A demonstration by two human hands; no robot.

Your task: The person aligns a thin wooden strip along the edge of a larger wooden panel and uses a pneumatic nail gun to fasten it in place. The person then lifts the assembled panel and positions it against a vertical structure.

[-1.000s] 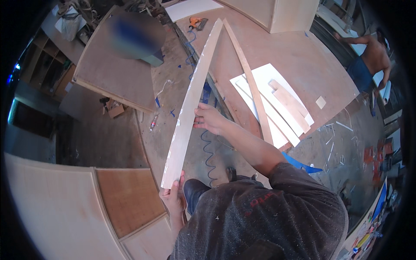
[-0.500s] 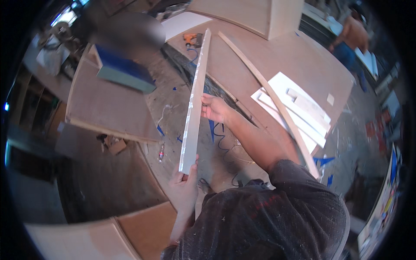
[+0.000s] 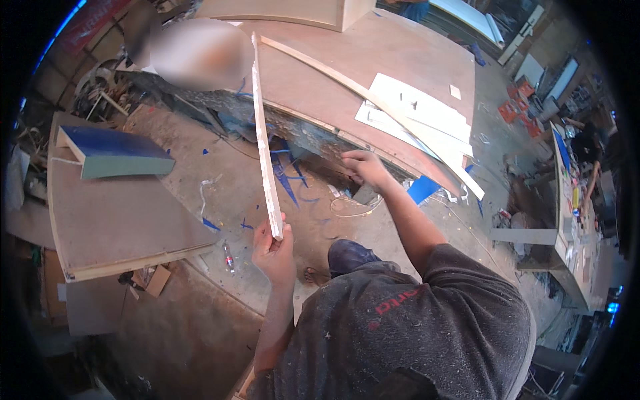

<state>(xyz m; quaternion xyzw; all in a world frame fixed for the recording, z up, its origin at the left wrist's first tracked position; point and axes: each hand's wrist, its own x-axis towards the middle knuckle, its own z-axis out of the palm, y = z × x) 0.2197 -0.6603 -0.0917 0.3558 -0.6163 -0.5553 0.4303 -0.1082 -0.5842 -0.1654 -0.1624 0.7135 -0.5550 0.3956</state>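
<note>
A long, narrow wooden strip (image 3: 264,150) reaches from my left hand toward the far workbench, its pale, white-patched narrow edge turned up. My left hand (image 3: 272,255) is closed around the strip's near end. To the right of the strip, and apart from it, my right hand (image 3: 365,168) is held in the air in front of the bench edge. Its fingers are loosely bent and somewhat apart, with nothing seen in them. Beyond my right hand, a second long wooden strip (image 3: 333,75) lies slantwise across the bench, over white boards (image 3: 417,100).
The brown workbench (image 3: 300,30) carries a pale wooden box (image 3: 280,10). At left, a blue-and-green angled piece (image 3: 120,152) sits on a lower brown panel (image 3: 127,220). A bottle (image 3: 229,257) and blue scraps (image 3: 283,177) are on the floor. Another person (image 3: 415,9) is partly visible beyond the bench.
My right hand has let go of the strip and moved away to its right. The strip, still in my left hand, has turned to show its narrow edge. The view has swung rightward.
</note>
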